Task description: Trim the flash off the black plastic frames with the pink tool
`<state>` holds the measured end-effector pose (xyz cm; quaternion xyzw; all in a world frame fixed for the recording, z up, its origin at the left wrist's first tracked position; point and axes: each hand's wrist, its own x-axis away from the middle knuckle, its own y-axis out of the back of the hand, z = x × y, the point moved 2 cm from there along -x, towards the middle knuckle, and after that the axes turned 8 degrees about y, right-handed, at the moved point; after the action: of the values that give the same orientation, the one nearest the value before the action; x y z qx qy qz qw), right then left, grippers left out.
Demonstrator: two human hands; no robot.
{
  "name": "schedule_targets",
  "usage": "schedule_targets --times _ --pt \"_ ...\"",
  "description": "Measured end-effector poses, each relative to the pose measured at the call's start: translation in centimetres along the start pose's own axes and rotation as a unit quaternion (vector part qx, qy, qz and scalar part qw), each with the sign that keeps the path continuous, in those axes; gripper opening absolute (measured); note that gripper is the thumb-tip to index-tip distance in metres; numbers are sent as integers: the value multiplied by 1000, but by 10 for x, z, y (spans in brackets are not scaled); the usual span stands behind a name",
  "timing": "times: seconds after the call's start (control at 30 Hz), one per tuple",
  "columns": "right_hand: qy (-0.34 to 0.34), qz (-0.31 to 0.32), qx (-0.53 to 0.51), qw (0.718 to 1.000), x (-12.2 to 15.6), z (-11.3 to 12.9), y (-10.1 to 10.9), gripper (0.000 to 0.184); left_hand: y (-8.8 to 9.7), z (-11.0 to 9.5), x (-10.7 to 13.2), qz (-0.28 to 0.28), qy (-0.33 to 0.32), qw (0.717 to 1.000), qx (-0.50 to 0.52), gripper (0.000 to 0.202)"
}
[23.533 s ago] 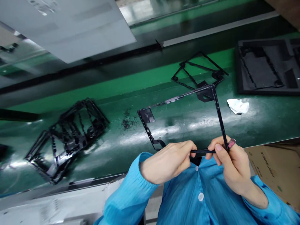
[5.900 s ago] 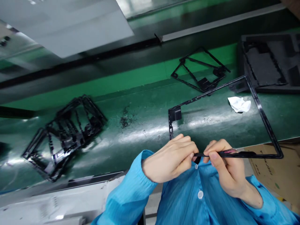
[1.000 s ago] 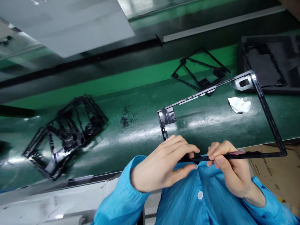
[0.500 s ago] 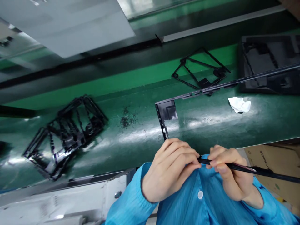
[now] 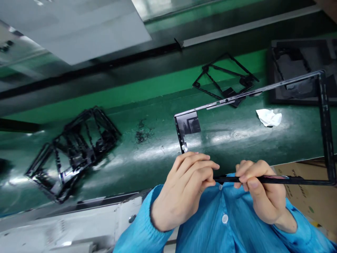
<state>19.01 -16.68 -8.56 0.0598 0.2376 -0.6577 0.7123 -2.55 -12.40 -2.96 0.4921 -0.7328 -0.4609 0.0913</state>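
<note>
A large thin black rectangular frame [image 5: 226, 102] is held up over the green bench, tilted, with its near bar close to my chest. Fingers of my left hand [image 5: 188, 182] wrap the near left part of that frame and hide its corner. My right hand [image 5: 259, 186] pinches the near bar further right, thumb below and fingers on top. A dark square panel sits inside the frame's far left corner. Just beyond my right fingers, a small reddish shiny strip [image 5: 276, 177] lies along the near bar.
Several black frames lie piled on the green bench [image 5: 147, 161] at left. Behind the held frame are another black frame [image 5: 213, 82] and a dark tray [image 5: 279, 45] of parts. A crumpled white paper [image 5: 269, 117] lies at right. A cardboard box [image 5: 302, 196] stands below the bench edge.
The frame has swung so that its right end now comes into view and its near bar lies more level. My left hand has shifted slightly left; my right hand keeps its pinch.
</note>
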Motion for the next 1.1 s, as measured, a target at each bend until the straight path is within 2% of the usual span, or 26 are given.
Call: schedule_targets --times 0.13,0.37,0.5,0.77,0.93,1.1 --pt "-10 -8 -7 1000 0 1 -1 17 1 -4 1 -27 -10 999 -13 15" --pt "27 2 19 999 -4 1 -4 16 -14 -11 4 -64 -24 997 -22 10" --pt "29 13 28 999 -1 0 -4 16 -15 -12 4 -56 -31 997 -41 11" --pt "42 23 53 997 3 1 -5 18 -13 -16 1 -2 -14 999 -36 24" --pt "35 9 25 999 2 1 -4 15 -10 -13 2 -18 -12 1000 -17 22" --pt "34 7 13 999 0 2 -3 14 -9 -11 4 -32 -10 999 -8 11"
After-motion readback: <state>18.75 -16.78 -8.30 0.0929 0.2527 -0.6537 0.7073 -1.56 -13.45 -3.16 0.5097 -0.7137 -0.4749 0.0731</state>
